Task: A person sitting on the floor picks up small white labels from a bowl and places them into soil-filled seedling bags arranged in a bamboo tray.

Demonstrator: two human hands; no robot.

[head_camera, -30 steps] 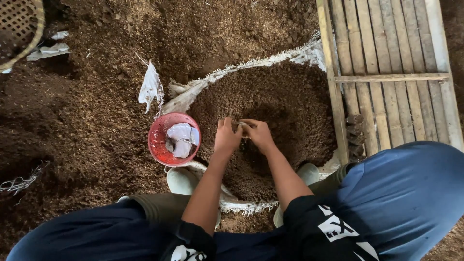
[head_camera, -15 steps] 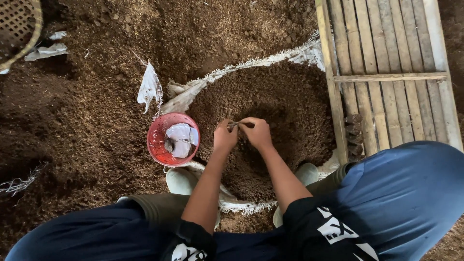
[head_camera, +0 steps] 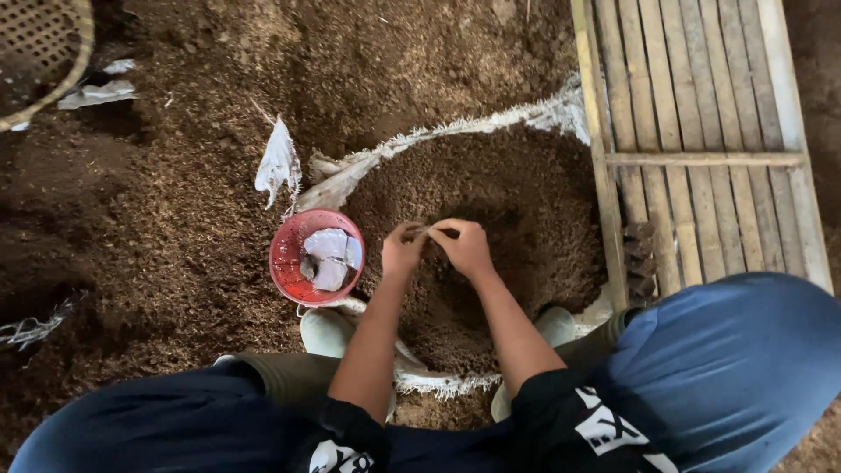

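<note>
Hands: both are closing together, left hand (head_camera: 403, 248) and right hand (head_camera: 464, 247) pinching a thin strand (head_camera: 435, 231).
Handling: looking light, limp; gripping its ends.
Left: red bowl (head_camera: 316, 256) sitting near.

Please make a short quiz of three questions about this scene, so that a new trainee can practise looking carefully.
1. True or false: both hands are together above the brown material in the open sack.
2. Which thing stands nearest to the left hand? A) the woven basket B) the red bowl C) the bamboo slat platform
3. What lies inside the red bowl?

Key
1. True. The left hand and the right hand meet over the open sack, pinching something too small to tell.
2. B. The red bowl is beside it; the woven basket and the bamboo slat platform are farther.
3. Pale whitish pieces.
</note>
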